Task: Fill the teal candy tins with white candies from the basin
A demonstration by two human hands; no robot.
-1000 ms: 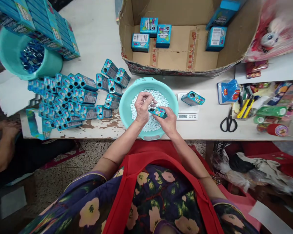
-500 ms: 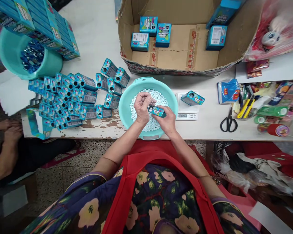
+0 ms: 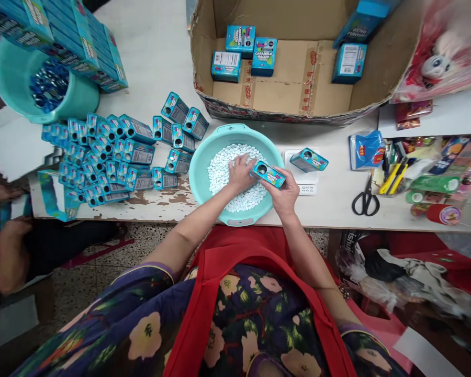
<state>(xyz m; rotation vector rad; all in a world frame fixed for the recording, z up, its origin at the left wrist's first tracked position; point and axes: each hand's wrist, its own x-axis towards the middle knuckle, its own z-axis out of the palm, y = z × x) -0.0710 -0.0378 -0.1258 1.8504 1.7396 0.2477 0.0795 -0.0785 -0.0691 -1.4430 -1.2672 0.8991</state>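
Observation:
In the head view, a turquoise basin [image 3: 198, 173] full of small white candies [image 3: 223, 154] stands at the table's front edge. My left hand [image 3: 241, 174] is down in the candies, its fingers spread and their tips partly buried. My right hand [image 3: 284, 193] grips a small blue candy box [image 3: 270, 174] over the basin's right side. The box is tilted, with the round hole in its end towards my left hand. Right of the basin, another blue candy box [image 3: 309, 159] with a round hole rests on a white scale [image 3: 308, 188].
Several holed candy boxes [image 3: 133, 152] crowd the table at left, beside a bucket of shiny blue pieces [image 3: 84, 99] and stacked boxes [image 3: 63, 42]. Behind the basin stands a cardboard carton [image 3: 286, 94] with several boxes. Scissors [image 3: 366, 201] lie right. Another person's arm [image 3: 8, 256] shows at left.
My left hand has moved from the box's hole down into the candies, and its fingers have spread. My right hand has shifted right with the candy box.

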